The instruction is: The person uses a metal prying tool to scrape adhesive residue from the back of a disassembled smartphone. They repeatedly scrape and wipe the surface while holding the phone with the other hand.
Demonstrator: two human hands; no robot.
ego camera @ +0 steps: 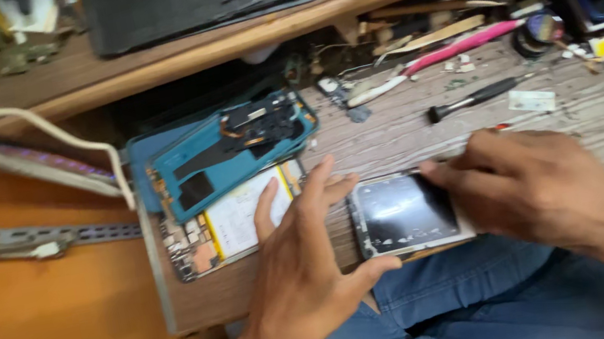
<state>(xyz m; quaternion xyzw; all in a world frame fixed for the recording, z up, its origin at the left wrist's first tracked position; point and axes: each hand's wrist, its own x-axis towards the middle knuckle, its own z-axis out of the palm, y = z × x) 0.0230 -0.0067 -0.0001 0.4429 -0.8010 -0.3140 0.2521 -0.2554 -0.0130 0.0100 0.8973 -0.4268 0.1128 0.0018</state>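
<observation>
You are holding a phone panel (pixel 407 211) with a dark, glossy glass face and a pale frame, lying flat at the near edge of the wooden workbench (pixel 410 131), just above your lap. Your left hand (pixel 306 267) is bracing its left end: the fingers are spreading out straight and loosely apart over the bench, while the thumb is hooking under the panel's near left corner, so the hand is gripping it in an open pinch rather than a fist. Your right hand (pixel 533 184) is covering the panel's right end, knuckles up and fingers curling down onto the edge, pressing or clasping it; the fingertips themselves are hidden, so you cannot tell exactly how they are seated. Both forearms are coming in from the bottom, angling toward each other.

Just left of your left hand, an opened phone (pixel 233 222) is lying face down, showing a white battery with yellow strip and a circuit board. Partly over it, a teal plastic back cover (pixel 230 157) is resting, with dark parts inside. Further back on the scuffed, grey-grained bench, a black-handled screwdriver (pixel 474 96) and a pink-handled tool (pixel 454 50) are lying among small scraps. A white cable (pixel 27 138) is running across the orange surface at left.
</observation>
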